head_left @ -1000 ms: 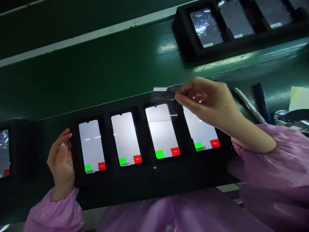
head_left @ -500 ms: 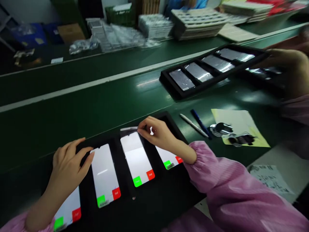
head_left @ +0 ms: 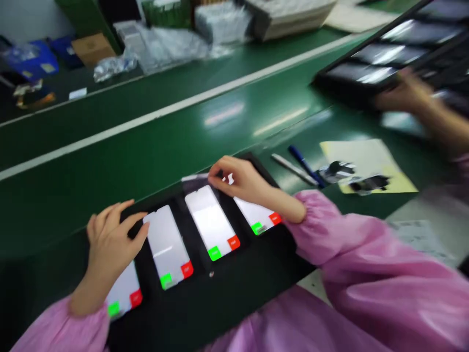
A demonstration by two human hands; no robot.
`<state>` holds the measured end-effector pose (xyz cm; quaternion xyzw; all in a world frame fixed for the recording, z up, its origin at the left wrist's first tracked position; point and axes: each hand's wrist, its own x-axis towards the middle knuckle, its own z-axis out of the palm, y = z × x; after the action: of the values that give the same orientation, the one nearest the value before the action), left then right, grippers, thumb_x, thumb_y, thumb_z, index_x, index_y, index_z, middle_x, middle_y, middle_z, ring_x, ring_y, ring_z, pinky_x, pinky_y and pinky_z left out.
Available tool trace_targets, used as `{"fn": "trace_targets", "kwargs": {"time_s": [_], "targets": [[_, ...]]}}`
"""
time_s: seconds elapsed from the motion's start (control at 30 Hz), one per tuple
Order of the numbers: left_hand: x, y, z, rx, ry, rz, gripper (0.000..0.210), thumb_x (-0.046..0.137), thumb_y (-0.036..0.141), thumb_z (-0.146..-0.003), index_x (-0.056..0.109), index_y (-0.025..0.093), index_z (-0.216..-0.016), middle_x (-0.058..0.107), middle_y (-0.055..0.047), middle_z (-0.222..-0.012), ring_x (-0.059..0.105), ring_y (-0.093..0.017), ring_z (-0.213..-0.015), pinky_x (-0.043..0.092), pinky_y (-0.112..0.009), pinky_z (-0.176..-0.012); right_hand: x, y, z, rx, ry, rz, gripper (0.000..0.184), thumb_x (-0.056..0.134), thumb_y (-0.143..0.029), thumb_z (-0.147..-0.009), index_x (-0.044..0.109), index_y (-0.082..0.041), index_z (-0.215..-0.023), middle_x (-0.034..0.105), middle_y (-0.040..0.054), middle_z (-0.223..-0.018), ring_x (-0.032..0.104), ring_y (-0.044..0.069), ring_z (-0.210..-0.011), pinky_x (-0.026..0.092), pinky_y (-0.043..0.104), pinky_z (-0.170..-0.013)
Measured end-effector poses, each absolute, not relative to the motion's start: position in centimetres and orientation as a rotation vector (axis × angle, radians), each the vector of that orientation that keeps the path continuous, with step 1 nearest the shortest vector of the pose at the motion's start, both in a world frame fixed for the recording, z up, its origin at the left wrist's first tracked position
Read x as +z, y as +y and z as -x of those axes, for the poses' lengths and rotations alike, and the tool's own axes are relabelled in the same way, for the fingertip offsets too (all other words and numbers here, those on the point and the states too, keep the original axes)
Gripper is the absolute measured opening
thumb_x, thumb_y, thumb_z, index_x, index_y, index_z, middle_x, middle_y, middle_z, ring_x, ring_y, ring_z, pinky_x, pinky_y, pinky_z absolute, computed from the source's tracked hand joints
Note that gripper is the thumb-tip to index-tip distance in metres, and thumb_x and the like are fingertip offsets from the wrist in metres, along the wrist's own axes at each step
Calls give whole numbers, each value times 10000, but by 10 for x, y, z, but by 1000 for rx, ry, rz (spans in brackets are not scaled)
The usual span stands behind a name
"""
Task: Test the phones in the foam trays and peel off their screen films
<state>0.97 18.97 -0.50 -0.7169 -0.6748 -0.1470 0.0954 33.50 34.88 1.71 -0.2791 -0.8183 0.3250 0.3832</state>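
A black tray [head_left: 252, 269] lies in front of me, holding several phones with lit white screens and green and red squares at their lower ends. My right hand [head_left: 244, 181] pinches the corner of a thin clear film [head_left: 194, 179] at the top end of one middle phone [head_left: 211, 220]. The film stands raised past that end. My left hand [head_left: 113, 239] is open over the tray's left side, thumb and forefinger spread by the top left corner of another phone [head_left: 168, 244]. It partly covers the leftmost phone [head_left: 123, 287]. My right wrist overlaps the rightmost phone [head_left: 252, 211].
A white pen [head_left: 294, 169] and blue pen [head_left: 306, 165] lie beyond the tray, near yellow-edged paper [head_left: 381, 161] with dark film pieces. At upper right, a co-worker's blurred hand [head_left: 406, 95] holds another black tray [head_left: 340, 80]. Plastic-wrapped stacks [head_left: 223, 22] stand behind.
The film is lifted farther from the phone's screen, still pinched in my right hand. The co-worker's tray has moved right and up. My view has shifted slightly; my left hand keeps its pose.
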Motion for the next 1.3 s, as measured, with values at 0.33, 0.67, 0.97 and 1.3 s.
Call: {"fn": "trace_targets", "kwargs": {"time_s": [0.33, 0.67, 0.97, 1.3], "targets": [[11, 191, -20, -609, -2097, 2184, 140, 660, 314, -971, 738, 250, -874, 742, -74, -1219, 623, -367, -1291, 410, -680, -1159, 12, 345, -334, 821, -1972, 849, 54, 723, -208, -899, 678, -234, -884, 627, -27, -796, 565, 126, -665, 477, 309, -652], [44, 162, -32, -766, -2157, 2396, 51, 710, 232, -967, 714, 270, -934, 755, 22, -990, 723, -212, -964, 558, -500, -1035, 17, 340, -336, 851, -1971, 853, 126, 784, -204, -919, 675, -246, -874, 707, -17, -866, 590, 109, -649, 502, 297, -607], [62, 115, -38, -952, -2271, 2607, 208, 677, 85, -931, 681, 274, -1018, 752, 76, -931, 742, -138, -852, 446, -545, -1294, 26, 329, -341, 719, -2033, 890, 87, 745, -194, -945, 677, -230, -903, 737, -14, -910, 642, 106, -691, 472, 276, -530], [66, 94, -40, -815, -2159, 2827, 315, 644, 55, -947, 675, 281, -1165, 765, 76, -952, 747, -129, -881, 444, -495, -1305, 29, 318, -344, 721, -2113, 859, 100, 720, -170, -960, 666, -248, -926, 724, -28, -893, 629, 100, -662, 507, 305, -567]]}}
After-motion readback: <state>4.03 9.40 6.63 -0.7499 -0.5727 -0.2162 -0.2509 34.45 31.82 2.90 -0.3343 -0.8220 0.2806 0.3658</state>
